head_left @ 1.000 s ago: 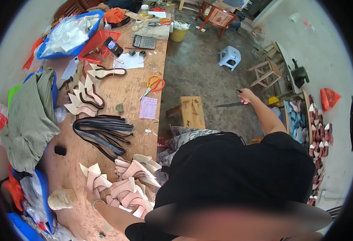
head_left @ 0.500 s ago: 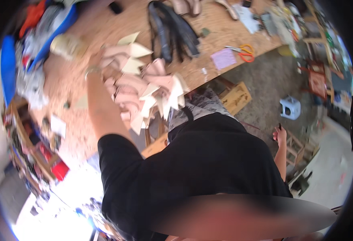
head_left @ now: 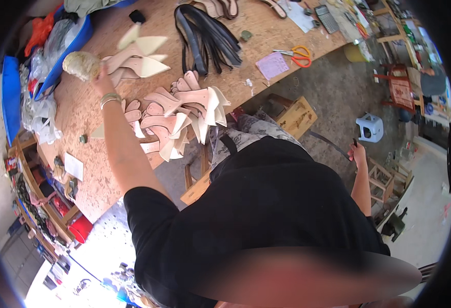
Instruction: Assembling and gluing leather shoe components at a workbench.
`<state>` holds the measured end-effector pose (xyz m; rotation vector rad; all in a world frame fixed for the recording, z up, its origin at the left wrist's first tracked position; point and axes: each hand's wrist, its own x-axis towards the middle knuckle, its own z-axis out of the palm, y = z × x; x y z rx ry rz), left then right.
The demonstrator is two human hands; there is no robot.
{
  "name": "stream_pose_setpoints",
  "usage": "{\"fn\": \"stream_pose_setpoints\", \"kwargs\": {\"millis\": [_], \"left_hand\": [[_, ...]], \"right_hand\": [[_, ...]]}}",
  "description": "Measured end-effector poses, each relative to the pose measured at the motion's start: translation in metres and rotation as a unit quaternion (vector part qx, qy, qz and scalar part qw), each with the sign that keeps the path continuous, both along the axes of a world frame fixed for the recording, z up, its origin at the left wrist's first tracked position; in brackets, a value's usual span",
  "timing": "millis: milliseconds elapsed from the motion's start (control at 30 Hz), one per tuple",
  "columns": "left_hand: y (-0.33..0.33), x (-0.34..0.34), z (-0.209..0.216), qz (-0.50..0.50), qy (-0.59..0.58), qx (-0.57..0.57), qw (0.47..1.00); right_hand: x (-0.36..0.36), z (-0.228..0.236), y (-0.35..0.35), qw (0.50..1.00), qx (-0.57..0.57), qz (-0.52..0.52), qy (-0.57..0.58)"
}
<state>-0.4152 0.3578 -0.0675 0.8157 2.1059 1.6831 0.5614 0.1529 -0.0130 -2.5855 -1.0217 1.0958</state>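
Head view: on the table [head_left: 266, 36], the left hand [head_left: 101, 82] touches pale insoles [head_left: 149, 65], its finger grip unclear; right of the table, the right hand [head_left: 358, 154] has fingers clamped on a dark strip [head_left: 330, 141].

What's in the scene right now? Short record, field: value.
left_hand: at the ends of a fan of pink-and-cream pieces, beside a yellowish lump; left hand grip unclear
right_hand: right hand holds a dark strip, out over the floor
surface: wooden table
table_middle: pile of pink-and-cream pieces, apart from the fan
table_far_side: bundle of black strips
table_edge: orange-handled scissors beside a purple paper
floor: wooden stool, light-blue plastic stool
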Motion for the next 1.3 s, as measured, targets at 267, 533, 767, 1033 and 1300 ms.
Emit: {"fn": "stream_pose_setpoints", "kwargs": {"millis": [267,533,767,1033,1300], "left_hand": [[-0.024,0.057,0.114,0.041,-0.353,0.210,0.911],[-0.029,0.191,0.125,-0.066,-0.490,0.224,0.840],[0.011,0.397,0.083,-0.184,-0.633,0.171,0.732],[0.099,0.546,-0.003,-0.074,-0.698,0.091,0.707],[0.124,0.579,-0.078,-0.056,-0.694,0.101,0.711]], "right_hand": [[-0.022,0.017,0.034,0.994,0.035,0.094,0.030],[-0.048,0.058,0.205,0.954,-0.019,0.297,-0.035],[-0.055,0.030,0.353,0.923,-0.094,0.371,-0.038],[-0.034,0.025,0.448,0.873,-0.162,0.451,-0.091],[-0.072,-0.013,0.511,0.811,0.149,0.548,-0.142]]}}
